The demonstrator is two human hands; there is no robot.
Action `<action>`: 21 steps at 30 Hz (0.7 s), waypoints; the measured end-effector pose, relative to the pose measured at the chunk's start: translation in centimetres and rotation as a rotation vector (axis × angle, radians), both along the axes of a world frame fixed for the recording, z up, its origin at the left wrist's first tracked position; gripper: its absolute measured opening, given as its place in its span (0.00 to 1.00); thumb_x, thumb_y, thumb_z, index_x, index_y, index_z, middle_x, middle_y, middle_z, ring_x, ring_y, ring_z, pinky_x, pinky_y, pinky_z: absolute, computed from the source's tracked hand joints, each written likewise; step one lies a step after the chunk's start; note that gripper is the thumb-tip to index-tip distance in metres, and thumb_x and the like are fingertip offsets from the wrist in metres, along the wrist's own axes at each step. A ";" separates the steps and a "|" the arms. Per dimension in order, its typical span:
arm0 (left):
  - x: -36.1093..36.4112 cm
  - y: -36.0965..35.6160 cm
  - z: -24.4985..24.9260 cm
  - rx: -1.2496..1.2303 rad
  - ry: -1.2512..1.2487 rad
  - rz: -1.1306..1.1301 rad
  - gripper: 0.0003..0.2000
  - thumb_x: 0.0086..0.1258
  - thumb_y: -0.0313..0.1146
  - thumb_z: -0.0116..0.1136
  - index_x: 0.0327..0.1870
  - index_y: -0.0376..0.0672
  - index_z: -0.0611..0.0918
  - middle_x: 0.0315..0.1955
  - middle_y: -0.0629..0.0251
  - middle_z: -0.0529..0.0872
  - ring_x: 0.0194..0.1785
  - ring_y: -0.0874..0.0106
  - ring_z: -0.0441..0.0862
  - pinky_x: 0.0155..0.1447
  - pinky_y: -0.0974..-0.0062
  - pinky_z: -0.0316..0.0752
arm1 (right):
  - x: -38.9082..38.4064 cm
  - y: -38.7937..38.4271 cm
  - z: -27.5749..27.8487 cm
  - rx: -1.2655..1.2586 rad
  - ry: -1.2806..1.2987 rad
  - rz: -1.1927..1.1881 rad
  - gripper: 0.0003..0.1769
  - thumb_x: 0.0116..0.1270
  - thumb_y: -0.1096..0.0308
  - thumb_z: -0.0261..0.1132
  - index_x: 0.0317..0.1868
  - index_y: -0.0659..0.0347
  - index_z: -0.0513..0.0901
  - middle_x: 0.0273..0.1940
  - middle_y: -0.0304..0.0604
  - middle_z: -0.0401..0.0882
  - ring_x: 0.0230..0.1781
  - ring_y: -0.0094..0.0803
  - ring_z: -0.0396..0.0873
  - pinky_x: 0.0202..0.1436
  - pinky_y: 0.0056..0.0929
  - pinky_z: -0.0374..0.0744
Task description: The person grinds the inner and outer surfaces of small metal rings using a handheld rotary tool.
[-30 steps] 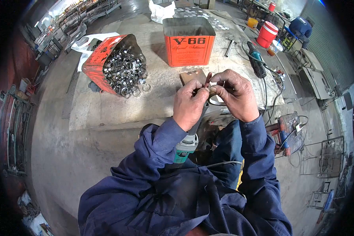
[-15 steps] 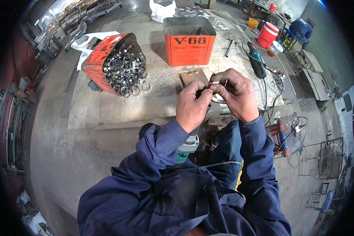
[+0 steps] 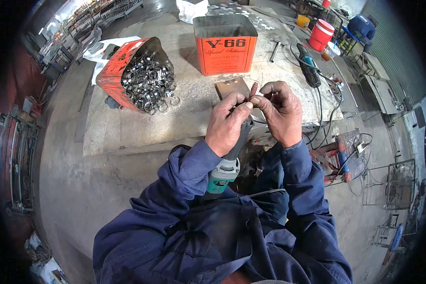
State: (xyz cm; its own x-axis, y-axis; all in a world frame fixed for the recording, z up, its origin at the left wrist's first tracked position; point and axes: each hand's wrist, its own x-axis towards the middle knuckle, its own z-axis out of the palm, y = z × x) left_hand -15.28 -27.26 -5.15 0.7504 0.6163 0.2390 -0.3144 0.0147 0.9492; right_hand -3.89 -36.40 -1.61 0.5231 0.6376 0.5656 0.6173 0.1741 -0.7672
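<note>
Hands meet at the centre of the head view, over the near edge of the workbench point(image 3: 142, 123). Your left hand point(image 3: 226, 127) enters from 7 o'clock, back of the hand up, with thumb and forefinger pinched on the lower end of the reddish strip point(image 3: 253, 89). Your right hand point(image 3: 283, 112) enters from 5 o'clock with its fingers curled, and its thumb and forefinger tips are closed on the same strip from the 3 o'clock side.

The strip stands nearly upright between the two pinches. Its long axis runs 6 to 12 o'clock, and the free end leans slightly toward 1 o'clock.

The green-bodied grinder point(image 3: 224, 173) lies under your left wrist, its dark handle pointing toward 1 o'clock. Whether the left palm grips it cannot be told.

Just beyond the strip at 12 o'clock lies a flat plate point(image 3: 231, 87), then an upright orange tin point(image 3: 225, 47). At 10 o'clock a tipped tin point(image 3: 118, 71) holds metal rings point(image 3: 149, 83).
</note>
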 end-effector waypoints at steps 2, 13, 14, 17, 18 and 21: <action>-0.3 0.3 0.0 -0.022 0.008 -0.059 0.07 0.66 0.32 0.51 0.39 0.38 0.75 0.28 0.68 0.76 0.30 0.80 0.75 0.36 0.81 0.73 | -0.1 -0.1 0.1 -0.009 0.025 0.013 0.13 0.52 0.70 0.73 0.34 0.62 0.76 0.27 0.35 0.77 0.22 0.19 0.69 0.26 0.20 0.71; -0.6 0.0 0.8 -0.059 0.012 -0.102 0.09 0.68 0.34 0.49 0.41 0.39 0.75 0.30 0.69 0.77 0.30 0.80 0.76 0.35 0.81 0.73 | 0.0 0.1 0.1 0.093 0.131 0.135 0.14 0.53 0.73 0.72 0.37 0.63 0.75 0.28 0.34 0.76 0.26 0.16 0.70 0.29 0.18 0.71; -0.5 0.0 0.9 -0.058 0.011 -0.103 0.09 0.68 0.34 0.49 0.41 0.39 0.75 0.30 0.69 0.77 0.30 0.80 0.76 0.35 0.81 0.73 | -0.1 0.0 0.2 0.088 0.173 0.153 0.14 0.53 0.74 0.72 0.37 0.63 0.75 0.28 0.33 0.76 0.27 0.16 0.70 0.30 0.18 0.72; -0.4 -0.2 1.0 -0.119 0.002 -0.104 0.08 0.68 0.34 0.50 0.39 0.38 0.75 0.29 0.69 0.76 0.29 0.80 0.76 0.34 0.81 0.73 | 0.1 -0.3 0.5 0.050 0.209 0.179 0.14 0.55 0.75 0.71 0.37 0.62 0.74 0.28 0.32 0.74 0.29 0.16 0.71 0.33 0.17 0.72; -0.4 -0.2 0.8 -0.097 0.000 -0.098 0.08 0.67 0.33 0.50 0.38 0.38 0.75 0.28 0.69 0.76 0.29 0.80 0.76 0.34 0.81 0.73 | 0.2 -0.5 0.6 0.017 0.204 0.188 0.12 0.56 0.75 0.70 0.37 0.63 0.74 0.28 0.32 0.74 0.30 0.16 0.71 0.34 0.17 0.73; -0.5 -0.6 1.1 -0.094 0.011 -0.085 0.08 0.67 0.33 0.50 0.33 0.37 0.75 0.27 0.70 0.75 0.30 0.81 0.71 0.35 0.82 0.68 | 0.3 -1.0 1.1 0.057 0.386 0.266 0.09 0.59 0.77 0.66 0.38 0.63 0.73 0.29 0.32 0.73 0.30 0.15 0.71 0.33 0.16 0.72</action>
